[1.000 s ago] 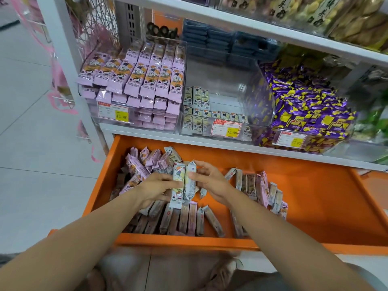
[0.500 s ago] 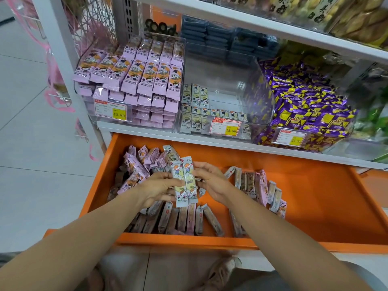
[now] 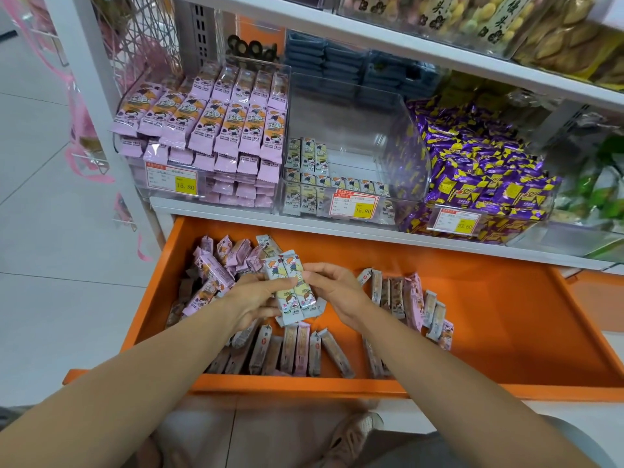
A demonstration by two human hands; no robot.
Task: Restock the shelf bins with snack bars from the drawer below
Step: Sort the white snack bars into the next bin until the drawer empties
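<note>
1. Just left of frame centre, over the orange drawer (image 3: 472,298): raised two pale snack bars (image 3: 293,288) higher off the loose pile (image 3: 297,352) within the last second, squared side by side.
2. Suggests a matched pair gathered, ready for the near-empty middle bin (image 3: 354,136) at upper centre, stocked with like wrappers.
3. Gripped from the left by the left hand (image 3: 255,298), fingers curled round; pinched along the right edge by the right hand (image 3: 332,288); forearms reaching in from the lower corners.
</note>
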